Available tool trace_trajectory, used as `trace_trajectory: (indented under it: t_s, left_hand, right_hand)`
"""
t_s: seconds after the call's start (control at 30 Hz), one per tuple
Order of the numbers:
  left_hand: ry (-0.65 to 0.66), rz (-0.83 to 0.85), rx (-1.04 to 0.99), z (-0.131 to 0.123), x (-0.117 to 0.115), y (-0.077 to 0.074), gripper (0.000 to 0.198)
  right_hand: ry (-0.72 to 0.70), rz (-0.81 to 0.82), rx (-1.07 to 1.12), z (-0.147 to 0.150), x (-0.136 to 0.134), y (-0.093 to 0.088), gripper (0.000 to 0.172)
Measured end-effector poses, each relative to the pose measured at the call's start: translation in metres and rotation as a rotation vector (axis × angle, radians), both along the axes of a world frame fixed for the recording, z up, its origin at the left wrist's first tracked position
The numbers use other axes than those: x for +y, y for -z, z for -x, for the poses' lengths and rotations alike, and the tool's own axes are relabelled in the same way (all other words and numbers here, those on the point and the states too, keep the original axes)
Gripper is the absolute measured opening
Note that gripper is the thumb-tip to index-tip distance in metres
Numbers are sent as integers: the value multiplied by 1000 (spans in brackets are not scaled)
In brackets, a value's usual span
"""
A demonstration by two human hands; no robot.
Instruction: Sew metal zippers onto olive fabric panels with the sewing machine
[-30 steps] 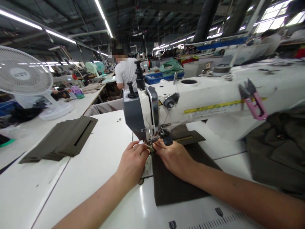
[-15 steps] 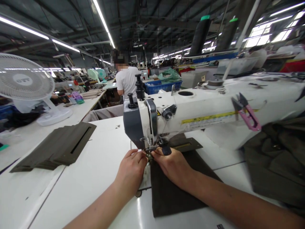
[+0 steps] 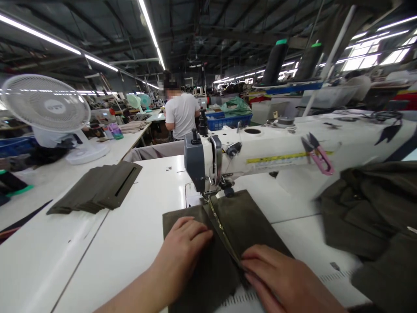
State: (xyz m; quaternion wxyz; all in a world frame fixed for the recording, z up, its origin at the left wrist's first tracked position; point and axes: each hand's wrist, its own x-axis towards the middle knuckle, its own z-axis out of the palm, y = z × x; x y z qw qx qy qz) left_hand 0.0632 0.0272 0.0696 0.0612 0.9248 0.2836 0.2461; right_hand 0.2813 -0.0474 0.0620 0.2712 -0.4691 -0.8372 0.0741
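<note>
Your left hand (image 3: 181, 250) lies unclenched on flat dark-olive fabric (image 3: 252, 219) at seven o'clock. Your right hand (image 3: 285, 276) pinches it at five.

Dark fabric (image 3: 211, 265) cut off at bottom

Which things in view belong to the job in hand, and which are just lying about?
In the job:
left hand, resting on dark cloth
right hand, at the gold-colored strip
sewing machine, at the strip's far end
stack of dark panels, probably

Apparently just about:
white fan
blue crate
</note>
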Motion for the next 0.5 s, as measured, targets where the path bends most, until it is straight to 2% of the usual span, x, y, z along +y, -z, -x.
trace_trajectory:
  t_s: [0.1,0.2,0.27,0.33,0.37,0.5]
  left_hand:
    - [-12,29,-50,-8,7,-3,24]
    - [39,69,-89,-15,22,-7,17]
    - [88,85,-81,-18,31,-9,10]
    - [139,64,-68,-20,36,-12,2]
    - [165,40,-61,-21,37,-13,2]
    - [197,-58,-53,-24,39,-16,12]
  right_hand:
    - [33,313,266,9,6,-21,25]
    - [114,480,416,5,18,-30,31]
    - [131,534,447,-1,22,-32,33]
    - [107,466,405,-6,23,-34,34]
    - [88,382,363,-7,22,-35,34]
    - [97,-207,189,1,4,-37,20]
